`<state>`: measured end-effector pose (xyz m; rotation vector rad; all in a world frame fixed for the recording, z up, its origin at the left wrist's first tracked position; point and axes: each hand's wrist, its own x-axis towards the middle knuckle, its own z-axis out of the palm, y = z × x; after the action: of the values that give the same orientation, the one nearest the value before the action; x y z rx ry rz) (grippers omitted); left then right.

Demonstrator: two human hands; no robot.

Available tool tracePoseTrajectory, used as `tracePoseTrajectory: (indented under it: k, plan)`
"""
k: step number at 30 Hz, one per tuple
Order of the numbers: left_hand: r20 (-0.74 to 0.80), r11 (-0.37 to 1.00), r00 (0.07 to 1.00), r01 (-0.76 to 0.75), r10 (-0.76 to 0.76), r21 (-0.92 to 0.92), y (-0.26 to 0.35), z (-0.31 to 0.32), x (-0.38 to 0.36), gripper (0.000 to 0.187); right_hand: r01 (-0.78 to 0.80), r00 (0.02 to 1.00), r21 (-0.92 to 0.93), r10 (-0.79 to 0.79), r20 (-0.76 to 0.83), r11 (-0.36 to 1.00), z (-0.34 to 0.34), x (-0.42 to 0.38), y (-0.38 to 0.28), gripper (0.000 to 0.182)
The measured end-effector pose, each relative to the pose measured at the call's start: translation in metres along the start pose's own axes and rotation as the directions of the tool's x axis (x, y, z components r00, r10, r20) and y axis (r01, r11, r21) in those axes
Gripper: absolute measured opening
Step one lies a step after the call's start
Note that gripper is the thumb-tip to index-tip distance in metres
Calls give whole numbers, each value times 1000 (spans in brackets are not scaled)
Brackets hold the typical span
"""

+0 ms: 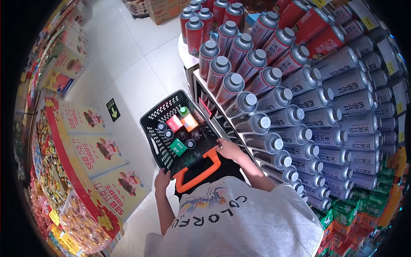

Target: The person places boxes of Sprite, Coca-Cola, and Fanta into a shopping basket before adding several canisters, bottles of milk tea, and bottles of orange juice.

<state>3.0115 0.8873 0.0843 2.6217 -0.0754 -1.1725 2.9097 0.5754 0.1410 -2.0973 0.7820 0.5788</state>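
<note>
A black plastic shopping basket (150, 128) with perforated sides is in front of my body, its orange handle (201, 175) folded toward me. My left hand (162, 179) grips the basket's near left corner. On the near right corner, my right hand (228, 150) holds the rim with its fingers curled over the edge. Inside the basket lie a red box (174, 123), an orange and white box (189, 122), a green box (178, 147), a green-capped bottle (184, 111) and several dark containers with round tops.
At right, tiered rows of silver and red cans (274, 103) stand close to the basket. Wrapped candies fill a display (94, 158) with printed panels at left. A green arrow sign (113, 110) marks the tiled floor (128, 64). Cardboard boxes (165, 10) stand beyond.
</note>
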Motion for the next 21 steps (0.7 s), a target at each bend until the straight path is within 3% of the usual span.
tracePoseTrajectory:
  k: [2, 4, 6, 8, 10, 12, 13, 15, 18, 19, 21]
  plan:
    - [-129, 966, 969, -228, 212, -124, 42, -40, 20, 42, 97, 994, 122, -90, -62, 988, -49, -22, -37, 35]
    - [-267, 820, 856, -507, 443, -265, 119, -84, 21, 36, 179, 950, 139, -134, -283, 974, -93, -36, -72, 28]
    - [-404, 608, 589, -788, 700, -94, 189, -111, 34, 36, 225, 713, -148, -266, -649, 963, -120, -30, -86, 33]
    - [-421, 310, 222, -939, 879, 151, 263, -134, 39, 39, 92, 488, -368, -364, -793, 925, -141, -6, -92, 42]
    - [-429, 98, -40, -950, 903, 295, 329, -143, 46, 41, -145, 567, -385, -242, -787, 912, -153, 21, -94, 63]
    - [-340, 35, -127, -900, 932, 434, 376, -145, 54, 42, -317, 637, -427, -143, -757, 847, -154, 43, -95, 73]
    - [-257, 13, -124, -881, 958, 474, 390, -143, 64, 43, -360, 690, -453, -94, -717, 816, -154, 50, -94, 78]
    - [-84, -31, -90, -841, 992, 541, 410, -140, 80, 44, -357, 686, -428, -78, -723, 830, -153, 60, -94, 71]
    - [5, -19, -19, -809, 1000, 587, 419, -134, 90, 47, -329, 670, -426, -110, -735, 843, -156, 68, -88, 62]
    - [-28, -37, -67, -803, 997, 594, 418, -134, 91, 43, -310, 660, -426, -130, -740, 850, -157, 71, -85, 59]
    - [-36, -8, -32, -853, 999, 522, 417, -134, 94, 43, -250, 642, -405, -163, -750, 879, -157, 77, -80, 55]
